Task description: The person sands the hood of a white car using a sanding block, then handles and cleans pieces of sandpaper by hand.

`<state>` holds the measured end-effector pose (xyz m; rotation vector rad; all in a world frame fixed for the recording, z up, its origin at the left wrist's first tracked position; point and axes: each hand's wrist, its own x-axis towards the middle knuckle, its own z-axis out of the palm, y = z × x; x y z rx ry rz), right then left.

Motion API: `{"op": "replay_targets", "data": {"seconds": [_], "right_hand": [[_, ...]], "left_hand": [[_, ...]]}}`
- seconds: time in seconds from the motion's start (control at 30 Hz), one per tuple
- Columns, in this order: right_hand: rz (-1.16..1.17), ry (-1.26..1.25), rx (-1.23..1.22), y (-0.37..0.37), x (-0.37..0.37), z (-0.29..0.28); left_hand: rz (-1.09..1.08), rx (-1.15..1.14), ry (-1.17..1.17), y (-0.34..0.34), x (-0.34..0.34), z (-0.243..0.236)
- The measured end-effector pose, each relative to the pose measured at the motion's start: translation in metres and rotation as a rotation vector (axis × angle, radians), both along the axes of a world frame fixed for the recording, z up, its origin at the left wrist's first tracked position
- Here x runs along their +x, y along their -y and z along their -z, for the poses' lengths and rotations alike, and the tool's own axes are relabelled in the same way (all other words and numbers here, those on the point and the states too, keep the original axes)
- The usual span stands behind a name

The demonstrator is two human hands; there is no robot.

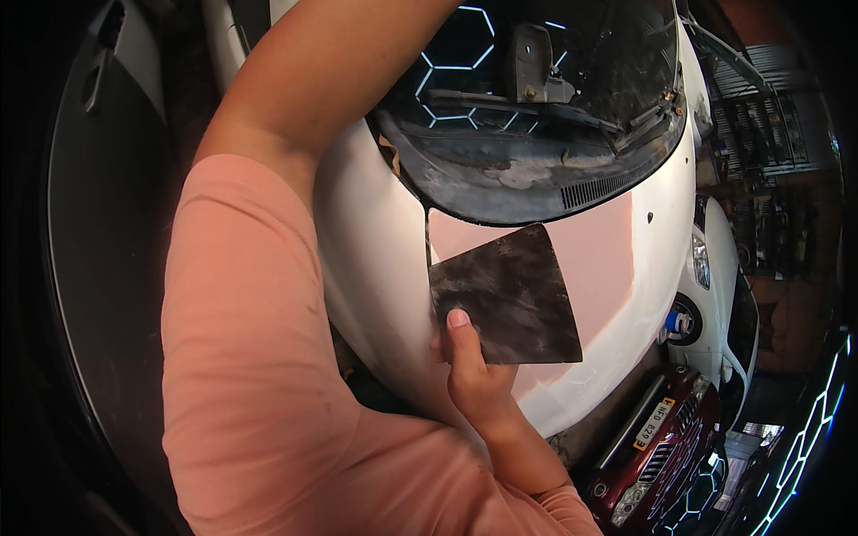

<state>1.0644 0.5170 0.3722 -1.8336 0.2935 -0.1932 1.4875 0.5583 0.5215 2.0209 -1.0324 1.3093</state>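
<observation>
My right hand (483,386) comes in from the lower right and grips a dark, worn sheet that looks like sandpaper (514,295). Its thumb presses on the sheet's near left part; the other fingers are mostly hidden beneath. The sheet is held over the white car's hood (375,241), hiding part of a pale pink patch (599,250) on it; I cannot tell whether they touch. On the left my left arm (295,98) bends and reaches up past the top edge, so my left hand is out of view.
Beyond the hood lies the windshield (483,54) with a wiper and a bracket-like part on it. A dark car door (107,241) stands at the left. A dark red car front (657,447) and another white car (715,295) are close on the right.
</observation>
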Motion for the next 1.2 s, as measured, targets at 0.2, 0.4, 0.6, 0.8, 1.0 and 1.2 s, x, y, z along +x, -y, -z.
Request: {"op": "replay_targets", "data": {"seconds": [0.2,0.4,0.6,0.8,1.0,1.2], "right_hand": [[0.079,-0.032,0.102,-0.014,0.023,-0.02],[0.041,0.015,0.096,-0.012,0.028,-0.015],[0.054,0.011,0.077,-0.015,0.039,-0.02],[0.095,0.041,-0.013,-0.016,0.055,-0.027],[0.092,0.518,-0.079,0.048,0.01,-0.036],[0.182,0.163,-0.408,0.125,-0.175,0.006]], "left_hand": [[0.005,0.002,0.008,0.002,-0.002,0.001],[-0.01,0.007,0.029,0.001,0.002,0.003],[-0.027,0.034,-0.002,0.0,-0.003,0.002],[-0.012,0.05,0.003,0.005,-0.005,0.001],[-0.053,0.035,0.136,0.001,0.005,0.005],[0.064,-0.148,0.204,-0.011,0.008,-0.001]]}}
